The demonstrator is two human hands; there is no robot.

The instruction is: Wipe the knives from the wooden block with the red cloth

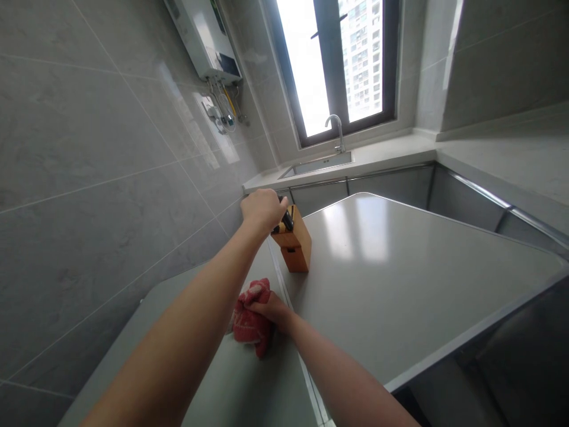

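My left hand (263,209) is closed in a fist at the top of a wooden knife block (297,242), around what looks like a black knife handle, mostly hidden by the fingers. Beside the fist, another black handle (287,222) sticks out of the slots. The block stands tilted in view, close to the table's seam. Lower and nearer to me, my right hand (276,311) grips a bunched red and white cloth (253,317) above the left table panel. What the folds of the cloth cover cannot be seen.
The pale grey table (377,284) has a seam running lengthwise and a metal-edged rim. Behind it is a counter with a sink (317,166) and a tap (338,133) under the window. A white water heater (205,41) hangs on the tiled left wall.
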